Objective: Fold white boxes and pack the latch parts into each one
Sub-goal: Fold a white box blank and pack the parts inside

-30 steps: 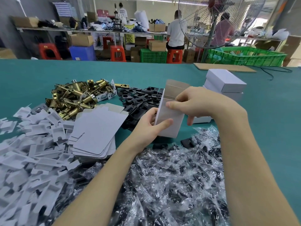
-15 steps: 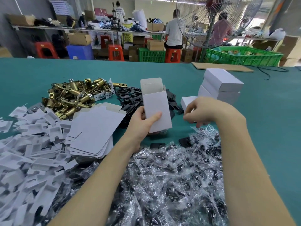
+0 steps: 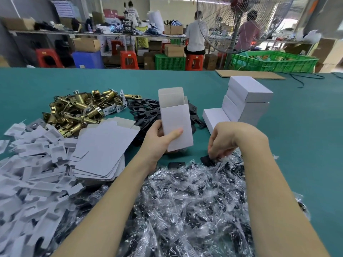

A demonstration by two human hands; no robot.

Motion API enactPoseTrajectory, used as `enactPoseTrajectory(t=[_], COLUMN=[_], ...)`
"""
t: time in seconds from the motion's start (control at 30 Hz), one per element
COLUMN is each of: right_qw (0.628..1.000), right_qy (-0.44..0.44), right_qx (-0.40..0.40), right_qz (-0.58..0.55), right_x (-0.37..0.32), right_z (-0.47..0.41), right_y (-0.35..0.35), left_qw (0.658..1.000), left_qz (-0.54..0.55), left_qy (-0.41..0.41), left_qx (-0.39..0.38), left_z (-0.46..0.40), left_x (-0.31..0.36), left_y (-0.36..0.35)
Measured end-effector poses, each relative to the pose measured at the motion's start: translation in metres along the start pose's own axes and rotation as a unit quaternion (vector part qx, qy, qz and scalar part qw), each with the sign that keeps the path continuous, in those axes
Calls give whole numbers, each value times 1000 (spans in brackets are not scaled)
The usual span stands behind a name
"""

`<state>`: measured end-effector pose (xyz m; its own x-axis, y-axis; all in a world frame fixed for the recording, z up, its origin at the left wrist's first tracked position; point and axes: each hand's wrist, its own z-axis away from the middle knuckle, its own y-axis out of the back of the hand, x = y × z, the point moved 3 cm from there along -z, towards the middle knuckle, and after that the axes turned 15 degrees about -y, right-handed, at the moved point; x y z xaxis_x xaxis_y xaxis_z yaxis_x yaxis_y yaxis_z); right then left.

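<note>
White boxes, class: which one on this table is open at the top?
The box held upright in the left hand: this open box has its top flap raised. The stacked boxes to its right are closed.

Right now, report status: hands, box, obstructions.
Left hand holding open white box upright. Right hand pinching a bagged black part from the pile. Nothing blocking the box mouth.

open box [image 3: 176,123]: 1 | closed boxes [image 3: 247,101]: about 5 | hands [image 3: 157,143]: 2 | fan [image 3: 239,23]: 1
</note>
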<state>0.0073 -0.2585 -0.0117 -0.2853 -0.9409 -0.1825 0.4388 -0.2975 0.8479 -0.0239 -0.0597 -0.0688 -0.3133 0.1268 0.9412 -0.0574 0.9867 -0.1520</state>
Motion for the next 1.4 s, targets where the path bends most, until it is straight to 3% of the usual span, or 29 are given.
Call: enactPoseTrajectory(t=[0.23, 0.4, 0.57, 0.7, 0.83, 0.97, 1.07, 1.4], right_qw=[998, 988, 994, 993, 973, 891, 848, 875], right_qy=[36, 116, 99, 107, 171, 288, 330, 275], right_qx=[30, 70, 13, 16, 75, 121, 182, 332], right_qz=[-35, -75, -36, -48, -139, -329, -372, -218], right_x=[0, -7, -10, -11, -5, -7, -17, -53], right_z=[1, 3, 4, 10, 35, 77, 94, 83], right_y=[8, 11, 0, 2, 29, 58, 63, 41], left_qw=[1000, 999, 997, 994, 991, 988, 987, 987], left_qz=[4, -21, -42, -53, -67, -89, -101, -123], left_qy=[-26, -36, -67, -90, -112, -123, -124, -107], left_qx=[8, 31, 24, 6, -8, -4, 1, -1], left_z=[0, -1, -1, 0, -1, -1, -1, -1], left_x=[-2, -5, -2, -1, 1, 0, -1, -1], left_y=[1, 4, 4, 2, 2, 2, 2, 3])
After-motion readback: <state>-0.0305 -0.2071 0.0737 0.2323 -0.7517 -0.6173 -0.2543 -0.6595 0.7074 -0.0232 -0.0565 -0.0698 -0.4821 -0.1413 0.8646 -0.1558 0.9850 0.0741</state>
